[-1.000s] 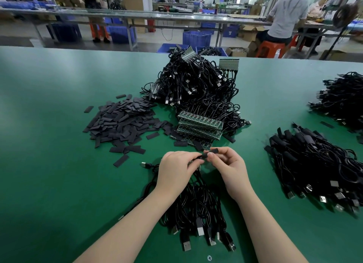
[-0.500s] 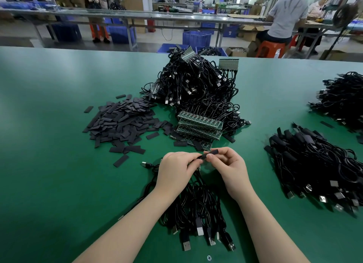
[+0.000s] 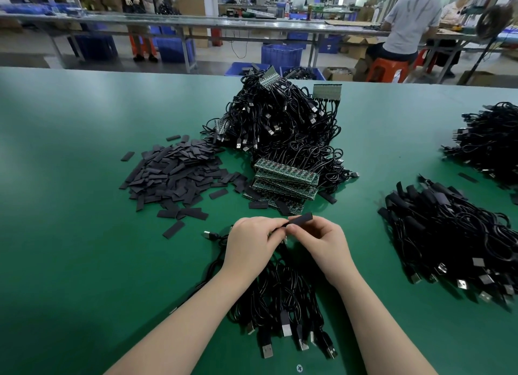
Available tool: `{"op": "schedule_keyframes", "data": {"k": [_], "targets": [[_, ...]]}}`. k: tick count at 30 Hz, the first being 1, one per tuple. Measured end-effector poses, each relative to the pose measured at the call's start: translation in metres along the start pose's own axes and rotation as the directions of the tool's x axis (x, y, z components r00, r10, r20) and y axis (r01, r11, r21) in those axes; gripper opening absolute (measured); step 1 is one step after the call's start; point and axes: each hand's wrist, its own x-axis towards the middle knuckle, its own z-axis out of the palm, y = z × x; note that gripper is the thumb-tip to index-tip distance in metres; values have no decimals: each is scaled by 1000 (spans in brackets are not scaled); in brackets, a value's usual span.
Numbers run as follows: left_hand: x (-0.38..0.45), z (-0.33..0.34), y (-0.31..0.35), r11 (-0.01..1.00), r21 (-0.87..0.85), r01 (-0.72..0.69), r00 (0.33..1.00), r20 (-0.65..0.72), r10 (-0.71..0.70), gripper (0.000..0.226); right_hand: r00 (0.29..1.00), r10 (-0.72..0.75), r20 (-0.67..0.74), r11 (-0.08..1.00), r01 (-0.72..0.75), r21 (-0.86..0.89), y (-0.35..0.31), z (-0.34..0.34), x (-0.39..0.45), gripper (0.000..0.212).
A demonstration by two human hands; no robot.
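Observation:
My right hand (image 3: 322, 241) pinches a flat black sleeve (image 3: 301, 220) between thumb and fingers, its far end sticking up to the right. My left hand (image 3: 252, 241) grips a small green circuit board on a black cable, mostly hidden under the fingers, and meets the sleeve's near end. Below both wrists lies a bundle of black USB cables (image 3: 283, 307) with plugs toward me.
On the green table (image 3: 70, 248): a heap of black sleeves (image 3: 173, 175) at left, stacked green board strips (image 3: 284, 182), a tall cable pile (image 3: 280, 119) behind, sleeved cables (image 3: 451, 240) at right, another pile (image 3: 490, 139) far right. People work at benches beyond.
The sleeve has shifted slightly right and up in my right hand's pinch. Both hands stay close together in the same place.

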Motion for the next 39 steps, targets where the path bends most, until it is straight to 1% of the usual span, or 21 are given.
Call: {"op": "schedule_keyframes", "data": {"k": [3, 8, 12, 16, 18, 20, 23, 26, 32, 34, 37, 39], "targets": [[0, 0, 1, 1000, 15, -10, 1000, 26, 10, 19, 1000, 3, -2, 999, -3, 32, 0, -2, 0, 21], [0, -1, 1, 999, 20, -36, 999, 28, 35, 20, 1000, 5, 5, 1000, -5, 5, 3, -2, 0, 5], [-1, -1, 0, 999, 30, -30, 999, 23, 29, 20, 1000, -4, 0, 1000, 4, -23, 7, -1, 1, 13], [-1, 0, 0, 1000, 3, -3, 1000, 7, 3, 19, 1000, -8, -6, 999, 8, -36, 8, 0, 1, 6], [-1, 0, 1, 1000, 4, 18, 1000, -1, -18, 18, 1000, -16, 4, 1000, 16, -6, 7, 0, 0, 15], [-1, 0, 1, 999, -6, 37, 999, -10, -37, 18, 1000, -21, -17, 997, 22, 77, 7, 0, -1, 24], [-1, 0, 2, 998, -30, 56, 998, -11, -57, 18, 998, 2, -66, 983, 10, 183, 6, -2, -1, 26], [-1, -1, 2, 997, -47, 55, 998, 9, -55, 19, 999, -14, -49, 988, 21, 152, 5, -1, -1, 26], [-2, -1, -1, 997, -69, 36, 999, -2, -36, 18, 999, -11, -39, 994, 15, 108, 1, -1, -3, 27], [-3, 0, -2, 996, -78, 48, 998, -48, -51, 17, 997, -36, -72, 996, 42, 85, 0, 2, -5, 30], [-3, 2, -2, 996, -61, 68, 992, -99, -74, 18, 984, -63, -167, 998, 66, 14, 1, 6, -8, 45], [-3, 1, -2, 994, -73, 82, 989, -114, -90, 17, 977, -71, -200, 997, 73, 1, 1, 7, -9, 46]]}}
